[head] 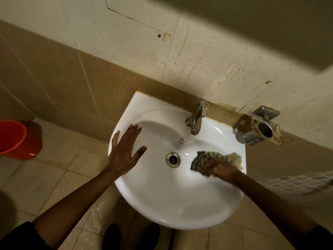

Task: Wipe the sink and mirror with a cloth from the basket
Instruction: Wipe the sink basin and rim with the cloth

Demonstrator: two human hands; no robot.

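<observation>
**Cloth at work in the basin, one hand steadying**

Beige tiles run along the wall and floor of this small washroom, and a white sink [173, 204] juts out from the wall with a metal tap [195, 120] at its back edge. The left hand [124, 150] lies flat on the sink's left rim, fingers spread and gripping nothing; it looks placed there to brace the body while the other arm scrubs. The right hand [224, 171] is bunched around a patterned cloth [207, 160], pressing it against the right inner slope of the bowl, just beside the drain [173, 159]. That hand is blurred, so how tightly the fingers close on the cloth is hard to say, though it does seem clamped on it. Holding the cloth wadded likely gives a firmer rubbing surface against the curved porcelain.

A rusty metal holder [264, 126] sits on the wall right of the tap, and an orange bucket [18, 139] stands on the floor well off to the left. No mirror or basket is in view; the mirror wiping appears not yet begun.
</observation>
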